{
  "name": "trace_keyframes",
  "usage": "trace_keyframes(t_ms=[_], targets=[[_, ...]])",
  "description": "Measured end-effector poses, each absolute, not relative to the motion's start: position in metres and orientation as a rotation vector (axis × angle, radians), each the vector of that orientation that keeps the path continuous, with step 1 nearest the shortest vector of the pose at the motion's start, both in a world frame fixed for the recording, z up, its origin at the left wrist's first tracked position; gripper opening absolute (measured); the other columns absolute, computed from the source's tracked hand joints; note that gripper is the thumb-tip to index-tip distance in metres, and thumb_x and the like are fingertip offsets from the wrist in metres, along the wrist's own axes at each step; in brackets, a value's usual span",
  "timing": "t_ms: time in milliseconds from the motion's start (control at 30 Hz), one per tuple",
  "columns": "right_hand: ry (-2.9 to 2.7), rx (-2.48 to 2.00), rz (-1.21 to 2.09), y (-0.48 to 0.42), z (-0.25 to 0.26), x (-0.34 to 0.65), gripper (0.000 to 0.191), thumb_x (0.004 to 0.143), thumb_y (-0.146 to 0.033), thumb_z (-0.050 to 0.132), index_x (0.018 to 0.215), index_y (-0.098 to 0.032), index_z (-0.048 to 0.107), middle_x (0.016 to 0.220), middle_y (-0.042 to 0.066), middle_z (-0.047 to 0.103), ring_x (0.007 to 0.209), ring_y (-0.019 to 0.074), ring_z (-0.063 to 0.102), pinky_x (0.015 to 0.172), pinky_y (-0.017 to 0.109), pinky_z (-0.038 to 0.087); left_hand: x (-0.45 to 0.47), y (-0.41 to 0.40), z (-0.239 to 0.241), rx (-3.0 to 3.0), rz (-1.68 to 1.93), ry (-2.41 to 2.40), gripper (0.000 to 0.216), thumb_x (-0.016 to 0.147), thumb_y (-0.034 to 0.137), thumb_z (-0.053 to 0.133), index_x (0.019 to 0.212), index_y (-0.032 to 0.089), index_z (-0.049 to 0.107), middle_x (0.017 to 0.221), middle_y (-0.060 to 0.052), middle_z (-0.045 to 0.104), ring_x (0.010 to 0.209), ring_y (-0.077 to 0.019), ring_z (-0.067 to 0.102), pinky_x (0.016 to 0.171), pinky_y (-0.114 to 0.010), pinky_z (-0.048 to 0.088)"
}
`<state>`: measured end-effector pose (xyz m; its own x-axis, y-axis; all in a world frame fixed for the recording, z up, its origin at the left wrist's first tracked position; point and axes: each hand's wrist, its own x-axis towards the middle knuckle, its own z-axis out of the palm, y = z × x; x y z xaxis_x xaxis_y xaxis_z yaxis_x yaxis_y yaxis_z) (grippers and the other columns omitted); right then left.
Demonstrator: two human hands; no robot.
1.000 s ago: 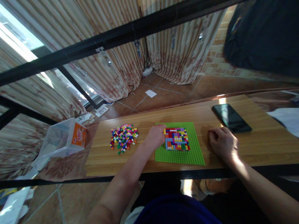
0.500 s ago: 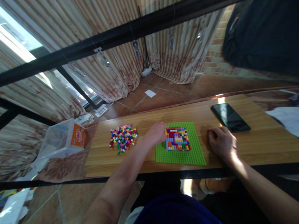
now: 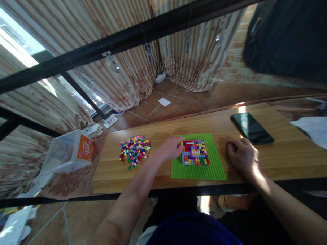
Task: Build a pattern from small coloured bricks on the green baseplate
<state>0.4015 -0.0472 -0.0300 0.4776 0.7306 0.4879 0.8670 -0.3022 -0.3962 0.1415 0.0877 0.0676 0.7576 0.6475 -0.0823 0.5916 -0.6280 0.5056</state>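
A bright green studded baseplate (image 3: 216, 163) lies on the wooden table, bearing a square patch of multicoloured toy bricks (image 3: 195, 152). My left hand (image 3: 171, 148) reaches over the plate's left edge. Its fingers are pinched together at the upper left corner of the brick patch, and what they hold, if anything, is too small to make out. Off to the right of the plate, my right hand (image 3: 243, 157) rests on the tabletop with its fingers curled in, closed on nothing that shows. Left of the plate is a loose pile of small coloured bricks (image 3: 135, 150).
A black phone (image 3: 252, 128) lies beyond my right hand on the wooden table (image 3: 160, 180). Past the table's left end stands a clear plastic box (image 3: 63, 152) with an orange label. A dark metal bar (image 3: 132, 38) crosses in front of the curtains.
The baseplate and its bricks have shifted very slightly right. My left hand has moved a little, its fingers still at the same corner. My right hand stays put.
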Motion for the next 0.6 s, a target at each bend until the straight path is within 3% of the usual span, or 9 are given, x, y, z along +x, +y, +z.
trace_keyframes(t_ms=[167, 400, 600], targets=[[-1.320, -2.115, -0.284, -0.048, -0.030, 0.402, 0.023, 0.087, -0.030, 0.052, 0.086, -0.019, 0.072, 0.089, 0.008, 0.067, 0.074, 0.0191, 0.058, 0.061, 0.029, 0.040, 0.139, 0.087, 0.058, 2.322, 0.283, 0.971, 0.031, 0.094, 0.020, 0.048, 0.113, 0.017, 0.073, 0.116, -0.009, 0.074, 0.104, -0.0195, 0.068, 0.097, -0.034, 0.051], [-1.319, -2.112, -0.276, -0.048, -0.029, 0.401, 0.023, 0.088, -0.029, 0.052, 0.086, -0.019, 0.072, 0.089, 0.009, 0.067, 0.075, 0.0202, 0.059, 0.064, 0.030, 0.042, 0.138, 0.090, 0.041, 2.059, 0.368, 1.115, 0.026, 0.090, 0.023, 0.058, 0.108, 0.017, 0.076, 0.091, -0.005, 0.079, 0.074, -0.0153, 0.068, 0.077, -0.030, 0.055], [-1.312, -2.119, -0.273, -0.048, -0.029, 0.401, 0.023, 0.087, -0.029, 0.052, 0.087, -0.019, 0.073, 0.089, 0.009, 0.067, 0.074, 0.0202, 0.058, 0.062, 0.030, 0.041, 0.139, 0.093, 0.035, 1.963, 0.461, 1.115, 0.027, 0.085, 0.018, 0.063, 0.109, 0.016, 0.075, 0.098, -0.006, 0.078, 0.082, -0.0155, 0.069, 0.080, -0.030, 0.055]])
